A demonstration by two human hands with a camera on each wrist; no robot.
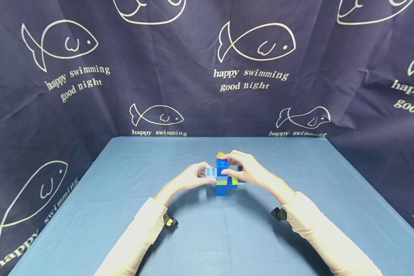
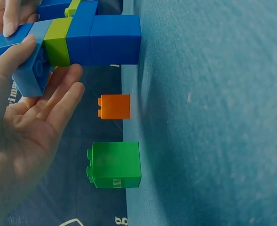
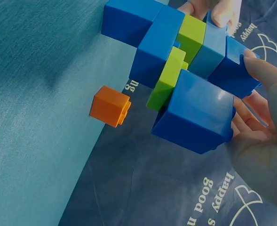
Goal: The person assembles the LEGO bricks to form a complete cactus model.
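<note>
Head view: your joined stack point(image 1: 222, 181) stands upright, mid-scene
Left hand point(image 1: 195, 176): you pinch light-blue block point(image 1: 211, 172)
Right hand point(image 1: 251, 168): you grip top blue block point(image 1: 222, 163)
Loose, far side: orange block point(image 2: 114, 107), green block point(image 2: 115, 165)

The left arm point(image 1: 134, 237) and right arm point(image 1: 331, 237) (both in pale sleeves point(image 1: 310, 220)) reach forward, slanting inward. The left hand point(image 1: 194, 177) pinches between thumb point(image 2: 13, 56) and fingers point(image 2: 65, 96), its palm showing; the right hand point(image 1: 245, 167) grips, thumb point(image 3: 265, 73) apart from its bent fingers.
</note>
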